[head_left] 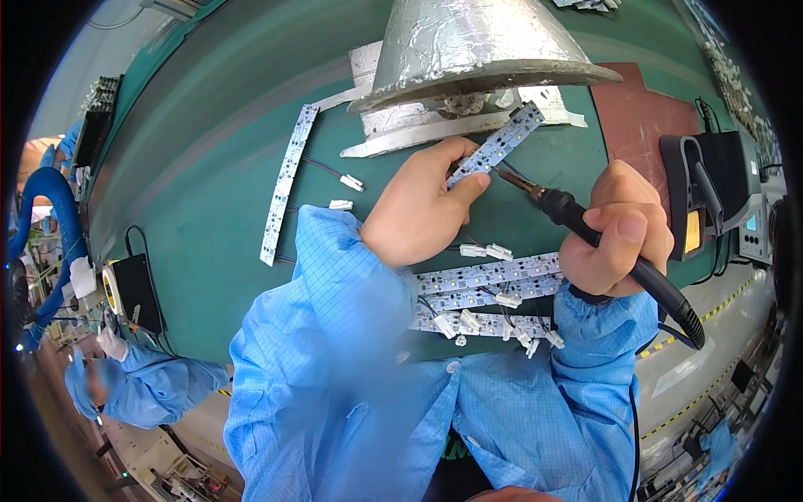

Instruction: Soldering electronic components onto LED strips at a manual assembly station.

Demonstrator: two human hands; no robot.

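Observation:
My left hand [425, 201] is closed on one end of a white LED circuit board strip [512, 134], tilted up toward the far right. My right hand [623, 230] grips the black handle of a soldering iron [565, 209]. The iron's tip points left, close to the strip's edge by my left fingertips; whether it touches cannot be told. A thin dark wire runs near the tip. Below my hands lie several more LED strips [493, 274] with white plug connectors [499, 252] on short wires. Another LED strip [288, 184] lies apart at the left.
A foil-covered metal fume hood [485, 42] stands at the far side on the green mat [226, 176]. At the right are a soldering iron stand [693, 192], a soldering station [753, 230] and a reddish-brown sheet [631, 113]. A person in blue [159, 385] works at the left.

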